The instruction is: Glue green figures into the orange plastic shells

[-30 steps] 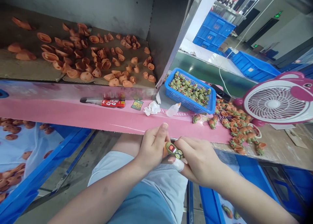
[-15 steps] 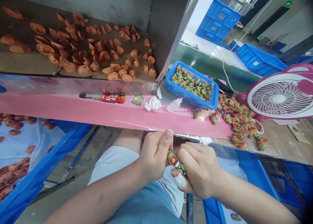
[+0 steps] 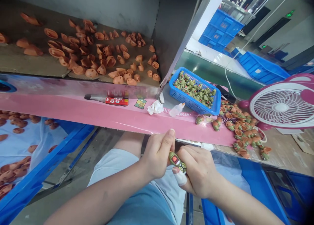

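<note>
Between my two hands is a small green figure (image 3: 177, 161) with a red mouth and yellow-ringed eyes. My right hand (image 3: 198, 171) is closed round it, its thumb wrapped in white at the tip. My left hand (image 3: 159, 154) is closed at the figure's other side, thumb pointing up; what its fingers cover is hidden. Both hands are held over the lap, just in front of the pink table edge. Beyond them lie a crumpled white tissue (image 3: 155, 107) and a small translucent bottle with an orange tip (image 3: 176, 110).
A blue basket (image 3: 176, 93) holds many green figures. Joined green-and-orange pieces (image 3: 241, 141) lie beside a pink-and-white fan (image 3: 281, 105). Orange shell-like parts (image 3: 84, 61) fill a cardboard-lined shelf box. A red marker (image 3: 116, 101) lies below it. Blue crates (image 3: 76, 130) stand under the table.
The view has shifted slightly, so the table's things appear a little lower and further right. Both hands keep their hold at the green figure, with hardly any movement.
</note>
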Demonstrator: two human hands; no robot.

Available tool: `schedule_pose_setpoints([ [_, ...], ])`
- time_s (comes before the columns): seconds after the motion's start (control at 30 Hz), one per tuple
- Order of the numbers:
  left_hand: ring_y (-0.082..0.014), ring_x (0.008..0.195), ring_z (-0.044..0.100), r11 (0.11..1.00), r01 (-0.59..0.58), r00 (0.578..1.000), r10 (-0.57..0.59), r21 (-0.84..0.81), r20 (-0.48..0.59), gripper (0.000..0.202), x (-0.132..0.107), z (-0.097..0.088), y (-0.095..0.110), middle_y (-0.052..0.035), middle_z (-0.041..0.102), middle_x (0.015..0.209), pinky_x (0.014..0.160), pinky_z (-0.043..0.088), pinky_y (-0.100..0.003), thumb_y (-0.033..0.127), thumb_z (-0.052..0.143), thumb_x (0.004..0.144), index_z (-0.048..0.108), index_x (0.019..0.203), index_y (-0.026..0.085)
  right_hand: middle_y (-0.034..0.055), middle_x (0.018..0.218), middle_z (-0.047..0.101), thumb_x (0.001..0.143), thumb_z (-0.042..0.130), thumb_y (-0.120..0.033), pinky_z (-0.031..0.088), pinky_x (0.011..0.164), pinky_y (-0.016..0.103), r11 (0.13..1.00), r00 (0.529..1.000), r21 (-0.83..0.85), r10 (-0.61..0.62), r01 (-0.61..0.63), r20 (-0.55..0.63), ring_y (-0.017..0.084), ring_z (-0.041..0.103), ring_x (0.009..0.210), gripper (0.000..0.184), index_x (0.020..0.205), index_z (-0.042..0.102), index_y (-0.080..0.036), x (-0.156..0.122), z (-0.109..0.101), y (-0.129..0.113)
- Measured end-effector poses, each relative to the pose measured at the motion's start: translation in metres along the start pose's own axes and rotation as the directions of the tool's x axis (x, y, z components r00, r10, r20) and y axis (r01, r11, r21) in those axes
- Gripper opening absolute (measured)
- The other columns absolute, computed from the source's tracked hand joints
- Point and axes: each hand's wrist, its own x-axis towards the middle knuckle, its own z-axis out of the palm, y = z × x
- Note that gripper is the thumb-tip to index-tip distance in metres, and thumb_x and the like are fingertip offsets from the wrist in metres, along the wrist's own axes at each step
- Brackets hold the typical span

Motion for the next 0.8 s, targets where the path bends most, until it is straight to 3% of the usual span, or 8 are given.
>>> schedule_pose_setpoints([
  [0.33, -0.0108, 0.048, 0.041, 0.996, 0.077, 0.997, -0.077, -0.035, -0.008, 0.049, 0.013, 0.001, -0.021, 0.0032, 0.043, 0.049, 0.051, 0.033, -0.024, 0.045, 0.020, 0.086, 0.045, 0.053, 0.018, -0.0002, 0.052, 0.044, 0.083, 0.027, -0.030, 0.026, 0.045, 0.023, 0.989, 0.991, 0.072, 0.124, -0.128, 0.059, 0.011, 0.037, 0.045, 0.027, 0.064, 0.041, -0.017, -0.003, 0.020, 0.012],
  [0.53, -0.0119, 0.050, 0.044, 0.995, 0.103, 0.995, -0.103, -0.018, -0.004, 0.048, 0.011, 0.000, -0.019, 0.0018, 0.046, 0.051, 0.052, 0.035, -0.025, 0.045, 0.022, 0.086, 0.048, 0.055, 0.017, -0.0004, 0.054, 0.043, 0.083, 0.028, -0.028, 0.026, 0.045, 0.022, 0.981, 0.990, 0.140, 0.126, -0.133, 0.061, 0.010, 0.036, 0.046, 0.024, 0.066, 0.041, -0.016, -0.008, 0.025, 0.008],
  [0.67, -0.0117, 0.048, 0.042, 0.996, 0.050, 0.998, -0.053, 0.073, 0.036, 0.050, 0.003, -0.006, -0.009, 0.0019, 0.042, 0.046, 0.051, 0.033, -0.025, 0.044, 0.020, 0.087, 0.044, 0.051, 0.018, 0.0001, 0.053, 0.041, 0.084, 0.027, -0.030, 0.026, 0.045, 0.023, 0.993, 0.998, 0.097, 0.066, -0.065, -0.005, 0.011, 0.035, 0.046, 0.028, 0.064, 0.041, -0.017, -0.006, 0.019, -0.001],
  [0.8, -0.0112, 0.044, 0.038, 0.983, -0.119, 0.993, 0.116, 0.139, 0.029, 0.050, -0.007, -0.011, -0.001, 0.0018, 0.037, 0.042, 0.048, 0.029, -0.026, 0.041, 0.017, 0.087, 0.038, 0.048, 0.018, 0.0019, 0.051, 0.041, 0.084, 0.024, -0.031, 0.025, 0.045, 0.025, 0.999, 0.998, 0.032, -0.015, 0.018, -0.066, 0.013, 0.034, 0.047, 0.035, 0.058, 0.043, -0.017, -0.002, 0.011, -0.009],
])
